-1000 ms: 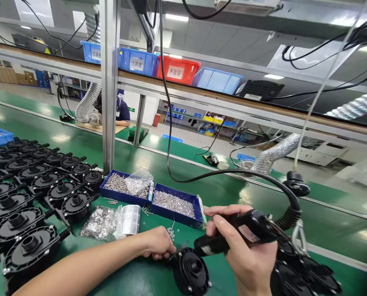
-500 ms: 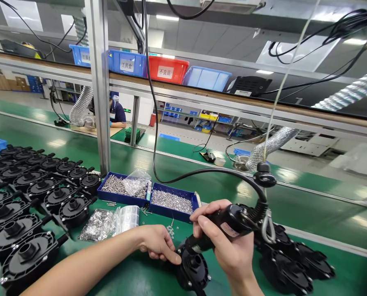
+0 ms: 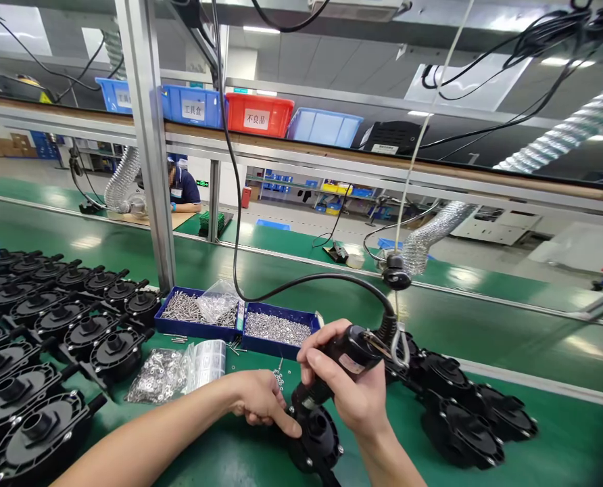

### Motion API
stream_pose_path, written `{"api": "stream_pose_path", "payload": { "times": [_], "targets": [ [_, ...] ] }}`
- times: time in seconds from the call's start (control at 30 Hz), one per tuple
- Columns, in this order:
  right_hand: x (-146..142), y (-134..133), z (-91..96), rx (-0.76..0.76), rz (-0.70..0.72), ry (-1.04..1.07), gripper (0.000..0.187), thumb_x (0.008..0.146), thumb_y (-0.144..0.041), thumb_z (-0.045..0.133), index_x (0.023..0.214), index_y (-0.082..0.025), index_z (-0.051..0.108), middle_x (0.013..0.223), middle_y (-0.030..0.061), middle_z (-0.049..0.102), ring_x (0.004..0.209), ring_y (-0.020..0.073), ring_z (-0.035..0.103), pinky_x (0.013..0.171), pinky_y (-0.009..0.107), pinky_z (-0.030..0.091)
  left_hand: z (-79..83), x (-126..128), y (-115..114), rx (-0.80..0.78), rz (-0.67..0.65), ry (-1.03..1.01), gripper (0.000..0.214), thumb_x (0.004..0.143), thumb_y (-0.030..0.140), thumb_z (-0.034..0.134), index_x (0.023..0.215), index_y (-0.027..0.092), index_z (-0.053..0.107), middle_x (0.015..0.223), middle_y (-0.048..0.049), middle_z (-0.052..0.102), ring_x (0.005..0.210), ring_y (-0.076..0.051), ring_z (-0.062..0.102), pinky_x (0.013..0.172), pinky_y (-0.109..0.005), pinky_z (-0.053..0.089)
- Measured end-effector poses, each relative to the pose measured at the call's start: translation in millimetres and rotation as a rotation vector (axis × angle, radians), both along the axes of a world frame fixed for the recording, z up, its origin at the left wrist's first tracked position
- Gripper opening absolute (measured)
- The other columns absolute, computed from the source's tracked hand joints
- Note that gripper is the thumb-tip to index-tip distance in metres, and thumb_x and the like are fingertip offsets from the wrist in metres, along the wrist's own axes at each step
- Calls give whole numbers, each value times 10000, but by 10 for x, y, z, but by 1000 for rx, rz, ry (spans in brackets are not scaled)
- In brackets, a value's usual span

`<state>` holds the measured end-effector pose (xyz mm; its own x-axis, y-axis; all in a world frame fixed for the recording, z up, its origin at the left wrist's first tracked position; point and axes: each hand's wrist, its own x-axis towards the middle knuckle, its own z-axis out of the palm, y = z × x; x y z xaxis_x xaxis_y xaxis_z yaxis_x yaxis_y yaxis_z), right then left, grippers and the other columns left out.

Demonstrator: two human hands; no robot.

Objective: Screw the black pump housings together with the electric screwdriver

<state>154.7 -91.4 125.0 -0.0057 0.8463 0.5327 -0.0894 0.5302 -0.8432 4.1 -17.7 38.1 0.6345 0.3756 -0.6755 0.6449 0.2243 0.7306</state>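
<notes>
My right hand (image 3: 349, 392) is wrapped round a black electric screwdriver (image 3: 326, 368), tilted with its nose down at the rim of a round black pump housing (image 3: 319, 439). A metal hook and a cord hold the tool's top end. My left hand (image 3: 266, 402) grips the left side of that housing, thumb over its edge by the tool's nose and fingers curled beneath. The tip of the screwdriver is hidden. Metal screws show on the housing's rim. Several small nuts and a screw (image 3: 280, 379) lie just beyond my left hand.
Rows of similar black housings (image 3: 38, 426) fill the left side; several more (image 3: 464, 433) lie at right. Blue trays of screws (image 3: 195, 314) and nuts (image 3: 278, 328) stand behind bags of small metal parts (image 3: 157, 375). A metal post (image 3: 147, 149) rises at left. A person (image 3: 184, 186) sits beyond.
The screwdriver has swung more upright, its top end moving left with my right hand. My left hand stays on the housing. The whole view has shifted slightly.
</notes>
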Motion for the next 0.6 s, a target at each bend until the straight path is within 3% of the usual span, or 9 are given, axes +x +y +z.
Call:
{"api": "stream_pose_path", "payload": {
  "times": [0.23, 0.6],
  "targets": [
    [-13, 59, -65, -18, 8, 10, 134, 940, -249, 707, 938, -215, 577, 787, 14, 710, 532, 130, 647, 521, 245, 538, 61, 98, 43, 56, -121, 52, 648, 349, 520, 995, 528, 214, 453, 462, 62, 451, 385, -89, 360, 387, -249, 188],
    [62, 29, -50, -34, 38, 63, 175, 926, -263, 716, 951, -206, 553, 773, 23, 701, 517, 140, 629, 495, 263, 525, -25, 93, 20, 10, -62, -89, 618, 348, 526, 984, 501, 211, 475, 404, 71, 404, 363, -73, 294, 365, -268, 144]
  ]
}}
